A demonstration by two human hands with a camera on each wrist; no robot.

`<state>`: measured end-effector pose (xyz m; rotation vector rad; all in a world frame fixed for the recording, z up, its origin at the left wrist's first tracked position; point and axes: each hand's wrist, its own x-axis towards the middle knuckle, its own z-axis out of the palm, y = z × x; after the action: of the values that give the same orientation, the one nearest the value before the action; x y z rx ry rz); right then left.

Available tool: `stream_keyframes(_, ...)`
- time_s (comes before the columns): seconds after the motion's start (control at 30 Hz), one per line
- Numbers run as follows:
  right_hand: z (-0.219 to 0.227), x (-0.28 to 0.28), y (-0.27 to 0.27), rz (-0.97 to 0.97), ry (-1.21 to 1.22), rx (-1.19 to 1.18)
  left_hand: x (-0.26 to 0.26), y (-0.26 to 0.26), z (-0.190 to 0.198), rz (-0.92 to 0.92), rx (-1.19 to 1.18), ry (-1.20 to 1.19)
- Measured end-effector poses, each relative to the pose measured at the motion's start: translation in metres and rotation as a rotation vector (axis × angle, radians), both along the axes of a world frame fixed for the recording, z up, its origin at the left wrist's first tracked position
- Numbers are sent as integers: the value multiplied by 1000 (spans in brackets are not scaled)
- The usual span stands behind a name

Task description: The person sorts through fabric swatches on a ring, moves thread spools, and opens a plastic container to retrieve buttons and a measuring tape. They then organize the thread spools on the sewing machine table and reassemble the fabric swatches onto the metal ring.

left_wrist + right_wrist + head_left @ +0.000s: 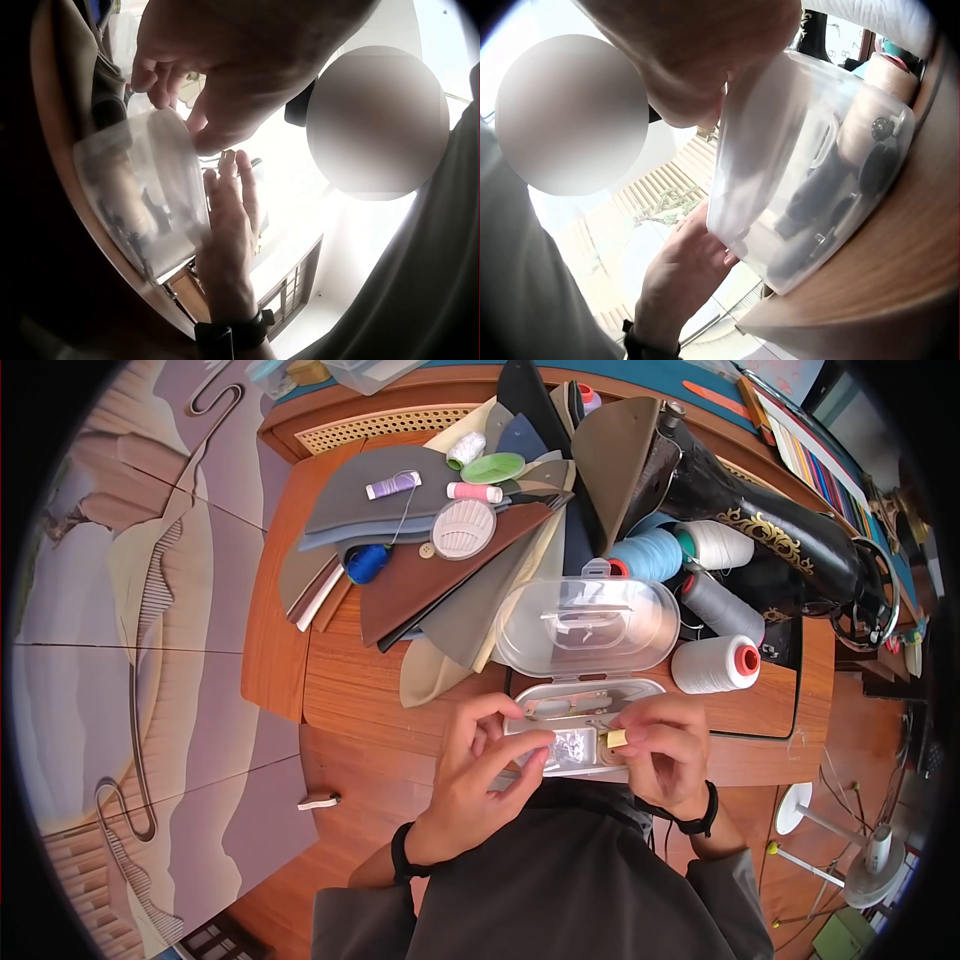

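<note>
A white plastic sewing box [633, 686] lies on the table with its clear lid [588, 628] tipped back. My left hand [470, 785] holds the box's left end, fingers bent over the rim and thumb near the front edge. Inside, a small clear packet [574, 746] lies close to those fingertips. Over the box's right end, my right hand [672, 745] pinches a small pale-yellow piece [616, 738] between thumb and fingers. In the left wrist view, the piece shows at the right hand's fingertips [245, 163]. The box wall [769, 217] fills much of the right wrist view.
Behind the lid stand several thread cones, including a white one [705, 665] and a blue one [650, 553]. A black sewing machine [765, 525] is at the right. Leather pieces [420, 585], small spools and a round pin case [463, 528] cover the left side.
</note>
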<state>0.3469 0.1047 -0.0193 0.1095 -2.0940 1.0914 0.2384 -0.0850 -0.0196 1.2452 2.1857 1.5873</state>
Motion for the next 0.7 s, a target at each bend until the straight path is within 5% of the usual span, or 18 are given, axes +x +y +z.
stream_keyframes(0.23, 2, -1, 1, -15, -37, -15, -2, 3, 1, -15, 8, -31)
stream_keyframes(0.6, 1, -2, 0, -36, -40, -28, -15, -5, 12, -145, -127, 336)
stream_keyframes(0.7, 1, -3, 0, -37, -27, -47, -9, -9, 4, -122, -83, 223)
